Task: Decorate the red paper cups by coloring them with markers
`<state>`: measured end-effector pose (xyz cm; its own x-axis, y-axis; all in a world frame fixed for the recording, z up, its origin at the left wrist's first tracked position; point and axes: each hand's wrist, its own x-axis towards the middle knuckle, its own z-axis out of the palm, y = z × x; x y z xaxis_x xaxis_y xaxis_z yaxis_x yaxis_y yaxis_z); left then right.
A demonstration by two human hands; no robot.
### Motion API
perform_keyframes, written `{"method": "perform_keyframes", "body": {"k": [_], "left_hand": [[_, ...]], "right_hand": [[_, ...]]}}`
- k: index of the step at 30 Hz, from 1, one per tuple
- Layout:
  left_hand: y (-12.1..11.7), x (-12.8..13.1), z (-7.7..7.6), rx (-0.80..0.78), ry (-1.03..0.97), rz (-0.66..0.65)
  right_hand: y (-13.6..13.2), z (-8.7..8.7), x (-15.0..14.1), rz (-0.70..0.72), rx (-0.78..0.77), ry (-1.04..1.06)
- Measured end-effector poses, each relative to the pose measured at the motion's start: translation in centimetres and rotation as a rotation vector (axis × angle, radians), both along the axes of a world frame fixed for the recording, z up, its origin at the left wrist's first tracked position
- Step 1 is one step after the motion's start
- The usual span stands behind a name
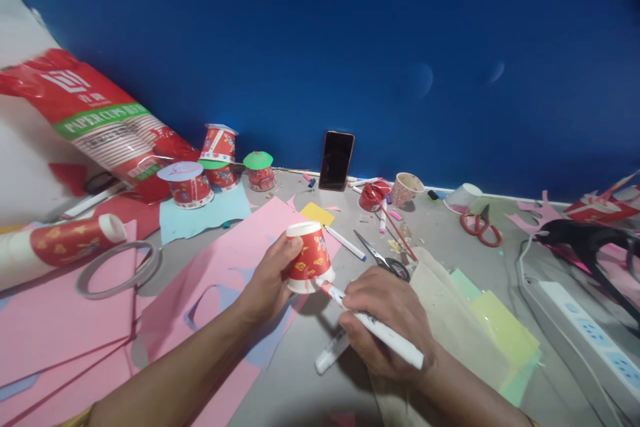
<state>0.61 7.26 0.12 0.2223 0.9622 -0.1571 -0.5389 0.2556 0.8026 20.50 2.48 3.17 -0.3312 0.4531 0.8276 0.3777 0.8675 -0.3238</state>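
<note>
My left hand (270,275) grips a red paper cup (309,255) with gold patterns, held upside down with its white rim at the bottom. In my right hand (390,320) is a white marker (389,339), its reddish tip end touching the cup near the rim. A white cylindrical piece (331,351), perhaps the marker's cap, shows just below my right hand; whether my fingers hold it is unclear. Pink paper (175,333) with blue cutouts lies under my left arm. Black-bladed scissors (383,257) and a blue-tipped marker (345,242) lie just beyond the cup.
Decorated cups (191,187) stand at the back left before a red paper-cups bag (107,117). A phone (337,160) leans on the blue wall. On the left are stacked cups (65,242) and a tape roll (83,280). Red-handled scissors (481,228) and a power strip (590,333) lie right.
</note>
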Motion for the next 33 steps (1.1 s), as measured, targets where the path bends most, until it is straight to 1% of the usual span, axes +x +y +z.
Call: {"method": "perform_keyframes", "body": {"k": [7,16,23,27,30,33], "left_hand": [[0.02,-0.22,-0.20,0.038,0.008,-0.008],[-0.07,0.15,0.37,0.019,-0.002,0.015],[0.02,0.02,0.02,0.024,-0.029,0.019],[-0.04,0.01,-0.16,0.036,-0.020,-0.006],[-0.04,0.05,-0.20,0.026,-0.030,0.002],[0.02,0.10,-0.07,0.022,-0.037,0.017]], "right_hand": [[0.22,0.08,-0.31,-0.003,0.034,-0.003],[0.34,0.02,-0.37,-0.018,0.055,0.007],[0.17,0.09,0.01,-0.076,0.047,0.006],[0.10,0.21,-0.14,-0.053,0.055,0.009],[0.15,0.21,-0.33,-0.038,0.080,0.005],[0.16,0.18,-0.29,-0.075,0.076,0.004]]}}
